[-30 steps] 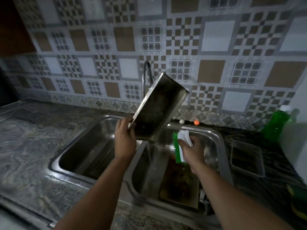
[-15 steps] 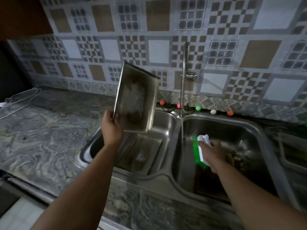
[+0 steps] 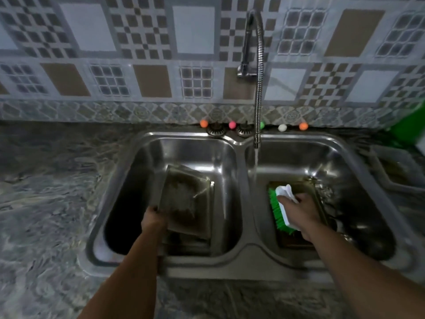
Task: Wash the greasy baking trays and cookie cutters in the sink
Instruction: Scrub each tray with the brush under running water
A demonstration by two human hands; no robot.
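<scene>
A double-bowl stainless steel sink (image 3: 243, 252) sits in a mottled grey stone countertop (image 3: 46, 203), its rounded basins shiny and wet.

In the left basin, the left hand (image 3: 153, 221) grips the near left edge of a rectangular metal baking tray (image 3: 184, 203), fingers curled over its rim. The tray is tilted, dull and streaked with dark greasy residue and a pale soapy patch in its middle. It lies on top of another flat tray (image 3: 188, 244) on the basin floor, of which only the near edge shows.

In the right basin, the right hand (image 3: 299, 215) clasps the white plastic handle of a scrubbing brush (image 3: 281, 209) with stiff bright green bristles. The brush is held over a dark, browned rectangular tray (image 3: 296, 242) lying flat on the basin bottom; whether the bristles touch it cannot be told.

A thin stream of water (image 3: 255, 164) falls from the ribbed, flexible chrome faucet (image 3: 258, 72), which arches from the wall and ends above the right basin's left side.

Small round knobs in orange, pink, green and white (image 3: 282, 127) line the sink's back ledge beside two metal strainer plugs (image 3: 215, 130). The wall (image 3: 142, 42) is covered in patterned tiles of checkered, grid and plain squares in grey, white and tan. A green object (image 3: 409, 127) stands at the far right, cut off by the frame.
</scene>
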